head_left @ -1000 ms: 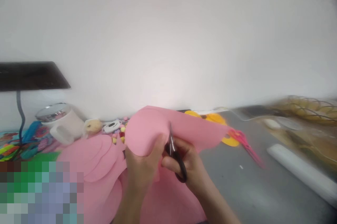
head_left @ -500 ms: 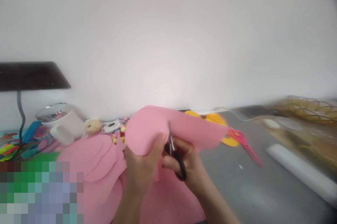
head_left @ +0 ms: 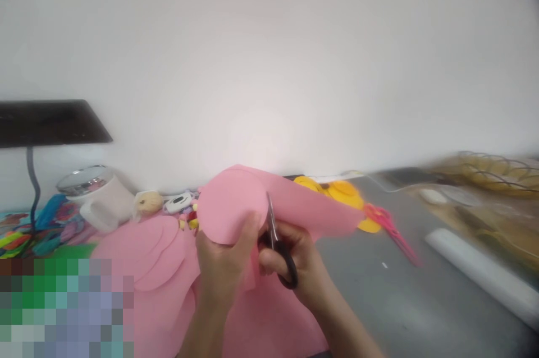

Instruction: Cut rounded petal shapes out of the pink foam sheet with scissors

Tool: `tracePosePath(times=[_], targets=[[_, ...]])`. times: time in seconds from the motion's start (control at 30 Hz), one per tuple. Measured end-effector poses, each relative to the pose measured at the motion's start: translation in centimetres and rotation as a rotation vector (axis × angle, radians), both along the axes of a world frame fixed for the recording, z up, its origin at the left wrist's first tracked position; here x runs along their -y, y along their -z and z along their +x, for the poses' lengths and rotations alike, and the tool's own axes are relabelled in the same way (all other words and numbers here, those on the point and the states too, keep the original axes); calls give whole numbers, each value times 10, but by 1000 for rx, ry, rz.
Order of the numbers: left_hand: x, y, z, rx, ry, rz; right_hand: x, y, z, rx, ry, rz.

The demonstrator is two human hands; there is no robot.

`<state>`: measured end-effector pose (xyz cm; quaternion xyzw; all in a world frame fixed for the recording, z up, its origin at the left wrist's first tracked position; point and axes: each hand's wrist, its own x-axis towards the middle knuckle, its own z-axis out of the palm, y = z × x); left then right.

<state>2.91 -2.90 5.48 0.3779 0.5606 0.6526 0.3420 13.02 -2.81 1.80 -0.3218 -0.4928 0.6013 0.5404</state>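
My left hand (head_left: 225, 265) pinches a round pink disc (head_left: 231, 206) together with a larger pink sheet (head_left: 311, 206) behind it, thumb on the front face. Black-handled scissors (head_left: 280, 251) are in my right hand (head_left: 295, 257), their blades pointing up along the disc's right edge. The blades look nearly closed, with the sheet around them. Several pink round pieces (head_left: 138, 246) lie overlapped to the left, and more pink material (head_left: 269, 324) spreads below my hands.
Pink scissors (head_left: 396, 234) and yellow pieces (head_left: 345, 195) lie right of the sheet. A white roll (head_left: 480, 274) rests farther right on the grey table (head_left: 366, 313). At the left stand a white container (head_left: 105, 201) and a dark panel (head_left: 50, 122) on a cable.
The disc, the sheet and my left hand have shifted slightly up and left. The scissor blades have moved a little left along with them.
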Motion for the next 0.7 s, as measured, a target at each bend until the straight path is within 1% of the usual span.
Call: tracePosePath(times=[0.1, 0.27, 0.47, 0.7], targets=[[-1, 3, 1, 3, -3, 30, 1, -1, -1, -2, -1, -3], [-1, 4, 4, 19, -47, -9, 2, -3, -2, -10, -25, -14], [2, 1, 3, -67, 0, 2, 0, -6, 1, -36, 7, 14], [1, 5, 0, -84, 18, 10, -1, -8, 2, -4, 17, 62]])
